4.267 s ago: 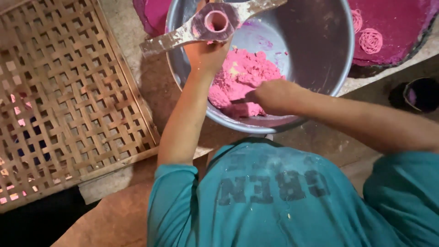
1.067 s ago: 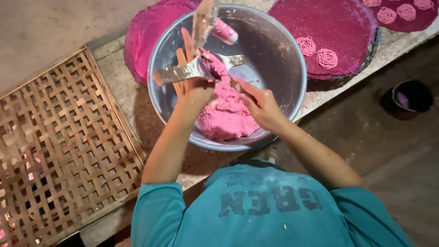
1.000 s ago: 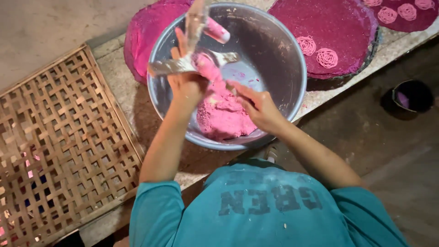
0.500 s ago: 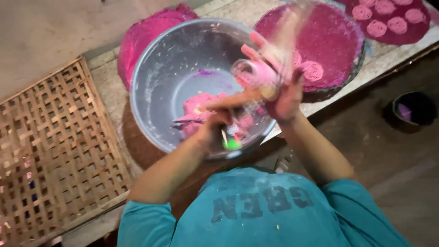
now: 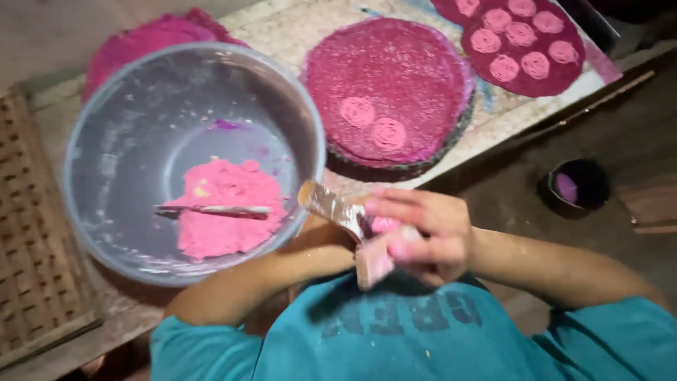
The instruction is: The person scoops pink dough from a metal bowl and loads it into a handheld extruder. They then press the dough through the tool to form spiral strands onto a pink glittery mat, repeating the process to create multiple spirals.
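Press: the metal dough press (image 5: pixel 352 233) is being held close to the chest, near right of the grey bowl (image 5: pixel 92 148).
Right hand: the right hand (image 5: pixel 423 233) is wrapping closed round the press body.
Left hand: mostly hidden behind it; grip cannot be told.
Dough: pink dough (image 5: pixel 222 212) is lying in the bowl, a spatula (image 5: pixel 211 209) resting on it.
Handling: press looks stiff and dough-smeared, likely slippery; best gripped round the barrel. Dough seems soft, crumbly.
Change: a second ago both hands were working over the bowl; now they are drawn back.

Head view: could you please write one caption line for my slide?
Both hands grip a dough-smeared metal press beside a steel bowl of pink dough.
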